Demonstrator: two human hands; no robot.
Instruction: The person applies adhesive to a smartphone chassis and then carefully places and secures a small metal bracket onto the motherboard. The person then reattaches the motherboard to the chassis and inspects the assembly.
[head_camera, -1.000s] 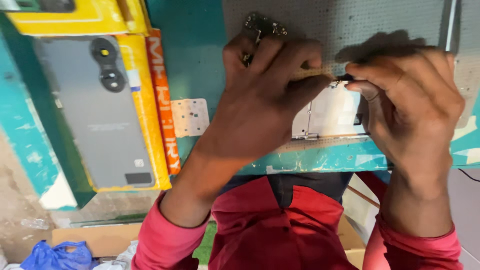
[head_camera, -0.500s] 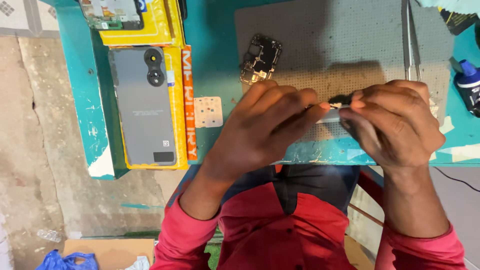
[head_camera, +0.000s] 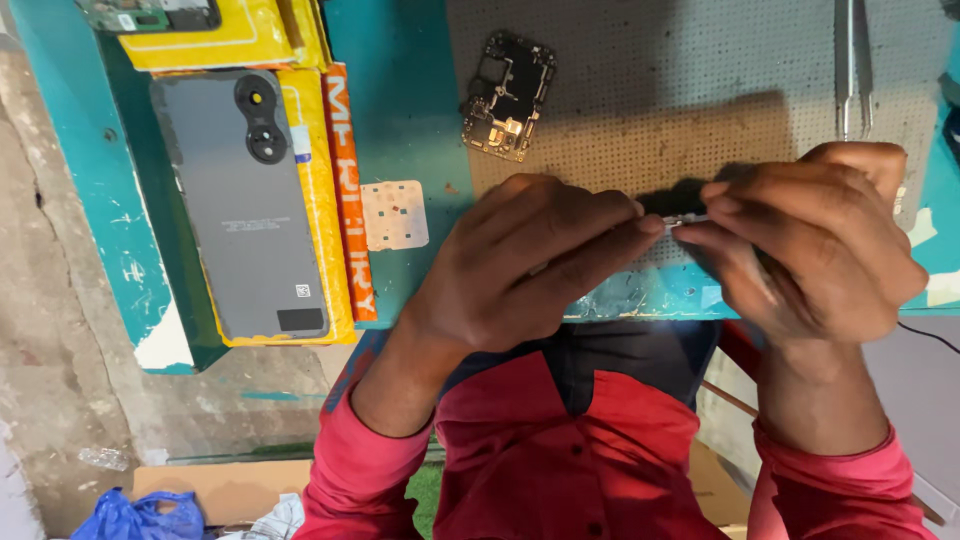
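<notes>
Evidently both the left hand and right hand pinch shut on a small dark part over the near edge of the perforated mat; light, probably fragile, best gripped by its edges.

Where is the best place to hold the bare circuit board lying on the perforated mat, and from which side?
Probably pinch the circuit board by its two long edges, coming from above. It lies flat and slightly tilted on the perforated mat, components facing up, with free mat all around, so the edges are the safest grip.
</notes>
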